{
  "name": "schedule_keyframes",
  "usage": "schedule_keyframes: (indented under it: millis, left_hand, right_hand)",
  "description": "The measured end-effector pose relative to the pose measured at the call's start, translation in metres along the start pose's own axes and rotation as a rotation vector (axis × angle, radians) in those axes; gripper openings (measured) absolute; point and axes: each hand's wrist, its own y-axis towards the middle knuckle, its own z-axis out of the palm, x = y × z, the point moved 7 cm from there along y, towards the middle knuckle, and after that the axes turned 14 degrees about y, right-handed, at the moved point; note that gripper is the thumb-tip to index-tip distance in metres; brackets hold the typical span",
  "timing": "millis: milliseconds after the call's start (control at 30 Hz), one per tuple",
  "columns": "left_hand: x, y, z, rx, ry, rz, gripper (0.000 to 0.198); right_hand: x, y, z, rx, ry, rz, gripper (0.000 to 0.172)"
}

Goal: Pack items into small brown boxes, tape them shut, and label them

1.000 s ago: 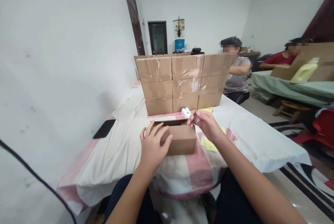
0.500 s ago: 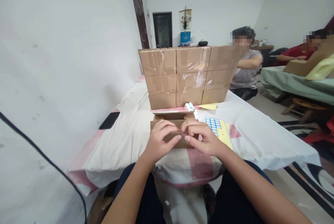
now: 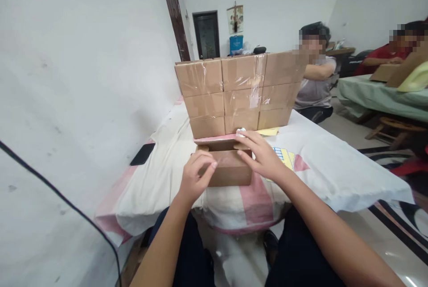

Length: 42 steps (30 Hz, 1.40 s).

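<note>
Two bare hands work at one small open carton (image 3: 230,175), which sits at the near edge of the table (image 3: 334,166). The left hand (image 3: 198,174) is curled at its left end, thumb close to the fingertips — I cannot tell whether anything is pinched there. The right hand (image 3: 262,155) is loosely open over the right end, thumb apart from fingers, with no visible grip; its fingertips are beside one small white object (image 3: 240,132). Beyond stands one block of boxes (image 3: 240,93) under clear film, nine faces showing — three rows of three. One black phone (image 3: 142,154) lies left. Two people sit at far right. One far blue container (image 3: 236,44) bears pale writing, too small to read.
</note>
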Motion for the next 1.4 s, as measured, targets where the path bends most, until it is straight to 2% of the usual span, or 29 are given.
schedule_keyframes:
  millis: [67, 133, 233, 467, 567, 733, 833, 933, 1133, 1233, 1400]
  left_hand:
    - [0.009, 0.000, -0.003, -0.013, -0.040, -0.055, 0.011]
    - [0.016, 0.000, -0.004, -0.010, -0.072, -0.096, 0.012]
    - [0.023, -0.001, -0.001, 0.018, -0.088, -0.138, 0.014]
    - [0.040, 0.004, 0.002, 0.088, -0.017, -0.228, 0.016]
    - [0.056, 0.014, 0.008, 0.184, -0.007, -0.277, 0.018]
    - [0.080, 0.045, 0.022, 0.408, -0.045, -0.255, 0.023]
    - [0.088, 0.065, 0.035, 0.516, -0.070, -0.237, 0.024]
    - [0.094, 0.074, 0.049, 0.580, -0.069, -0.236, 0.025]
    - [0.103, 0.057, 0.070, 0.610, -0.001, -0.273, 0.021]
    - [0.105, 0.048, 0.071, 0.619, 0.041, -0.287, 0.020]
    - [0.106, 0.047, 0.064, 0.583, 0.091, -0.269, 0.014]
  right_hand:
    - [-0.017, 0.000, -0.001, 0.001, -0.165, 0.036, 0.046]
    - [-0.027, -0.001, 0.007, 0.071, -0.253, 0.066, 0.050]
    - [-0.027, -0.002, 0.024, 0.172, -0.331, 0.081, 0.049]
    - [-0.031, -0.006, 0.048, 0.264, -0.343, 0.120, 0.044]
    - [-0.038, -0.007, 0.052, 0.291, -0.295, 0.152, 0.043]
    - [-0.043, -0.008, 0.054, 0.306, -0.213, 0.158, 0.044]
    - [-0.045, -0.009, 0.053, 0.298, -0.190, 0.160, 0.045]
    - [-0.047, -0.010, 0.052, 0.303, -0.171, 0.170, 0.045]
    - [-0.048, -0.010, 0.053, 0.294, -0.144, 0.169, 0.046]
    - [-0.048, -0.009, 0.053, 0.281, -0.131, 0.156, 0.046]
    - [-0.049, -0.008, 0.053, 0.295, -0.115, 0.169, 0.047]
